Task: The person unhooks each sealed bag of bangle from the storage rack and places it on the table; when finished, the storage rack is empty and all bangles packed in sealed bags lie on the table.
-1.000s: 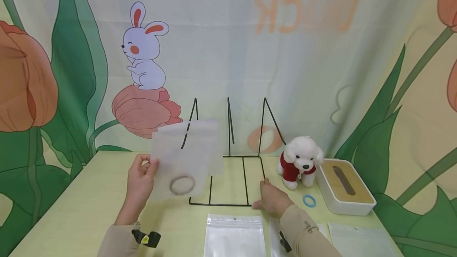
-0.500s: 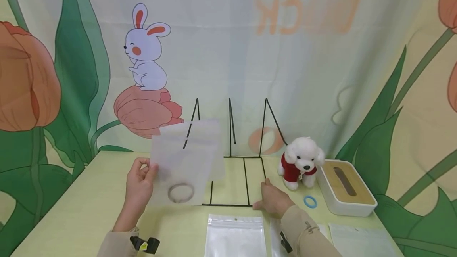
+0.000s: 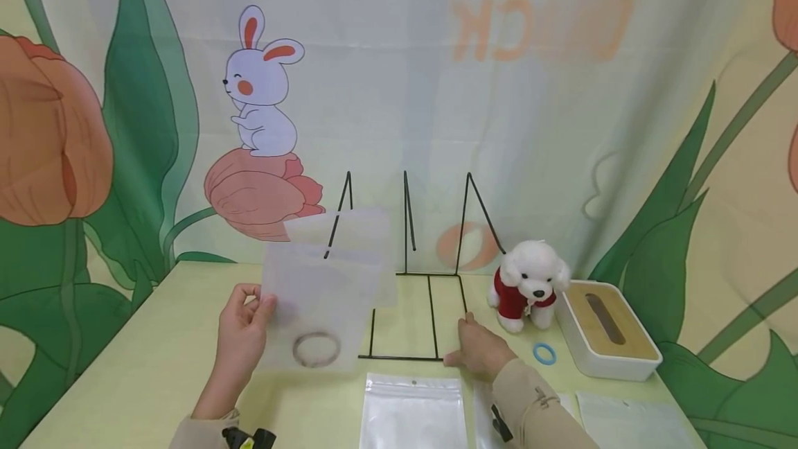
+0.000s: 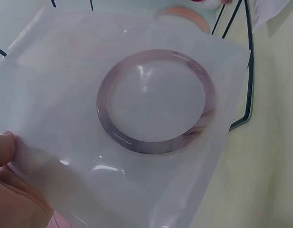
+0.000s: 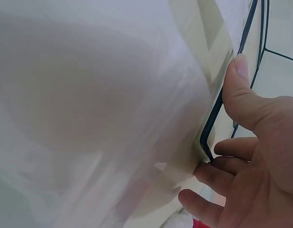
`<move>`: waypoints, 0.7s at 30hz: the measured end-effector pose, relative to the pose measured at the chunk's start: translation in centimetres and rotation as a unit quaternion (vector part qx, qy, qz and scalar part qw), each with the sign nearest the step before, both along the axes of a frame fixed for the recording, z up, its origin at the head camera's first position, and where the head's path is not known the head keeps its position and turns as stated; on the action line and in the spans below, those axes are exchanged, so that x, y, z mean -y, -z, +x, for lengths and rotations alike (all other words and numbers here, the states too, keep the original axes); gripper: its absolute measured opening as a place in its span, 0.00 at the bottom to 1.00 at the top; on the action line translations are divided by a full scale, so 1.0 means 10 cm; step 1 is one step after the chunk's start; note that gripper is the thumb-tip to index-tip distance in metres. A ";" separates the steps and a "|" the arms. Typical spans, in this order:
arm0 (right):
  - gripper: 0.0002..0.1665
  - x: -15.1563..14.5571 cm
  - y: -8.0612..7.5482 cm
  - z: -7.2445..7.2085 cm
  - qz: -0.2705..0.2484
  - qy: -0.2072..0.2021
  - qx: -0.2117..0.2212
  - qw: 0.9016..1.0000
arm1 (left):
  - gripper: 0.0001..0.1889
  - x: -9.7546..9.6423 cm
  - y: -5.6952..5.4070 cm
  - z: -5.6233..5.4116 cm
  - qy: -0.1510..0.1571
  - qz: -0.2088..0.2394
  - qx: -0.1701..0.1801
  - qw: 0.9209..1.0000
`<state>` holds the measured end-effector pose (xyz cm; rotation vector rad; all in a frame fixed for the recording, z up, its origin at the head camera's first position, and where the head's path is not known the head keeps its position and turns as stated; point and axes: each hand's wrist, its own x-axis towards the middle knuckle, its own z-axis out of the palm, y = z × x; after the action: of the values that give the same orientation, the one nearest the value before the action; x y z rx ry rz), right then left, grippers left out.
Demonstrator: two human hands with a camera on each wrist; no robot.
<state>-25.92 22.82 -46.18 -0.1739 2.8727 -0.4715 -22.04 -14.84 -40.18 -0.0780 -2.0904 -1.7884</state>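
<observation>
Frosted bag (image 3: 318, 310) pinched upright by left hand (image 3: 242, 328); right hand (image 3: 479, 350) fingers curled on wire rack (image 3: 430, 317) corner.

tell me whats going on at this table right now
A person holds up a frosted plastic bag by its edge with the left hand; a ring-shaped bangle sits inside it. The bag hangs in front of the left end of a black wire rack. The right hand grips the rack's front corner on the table. More bags lie flat near the front edge, and a toy dog stands by a tissue box.
</observation>
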 end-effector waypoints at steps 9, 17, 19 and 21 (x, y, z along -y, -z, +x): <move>0.51 -0.01 -0.01 0.01 0.006 -0.009 -0.003 1.000 | 0.06 0.02 -0.02 0.09 0.000 0.017 -0.026 1.000; 0.52 -0.01 0.00 0.00 0.008 -0.014 -0.003 1.000 | 0.07 0.02 -0.04 0.15 0.004 0.017 -0.026 1.000; 0.52 -0.01 0.00 0.01 0.009 -0.015 -0.003 1.000 | 0.07 0.03 -0.05 0.17 0.002 0.012 -0.024 1.000; 0.51 -0.01 -0.01 0.01 0.010 -0.016 -0.004 1.000 | 0.07 0.04 -0.07 0.19 -0.002 0.006 -0.024 1.000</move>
<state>-25.77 22.89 -46.10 -0.2198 2.8758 -0.4376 -20.17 -15.22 -39.52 -0.1127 -2.0446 -1.7776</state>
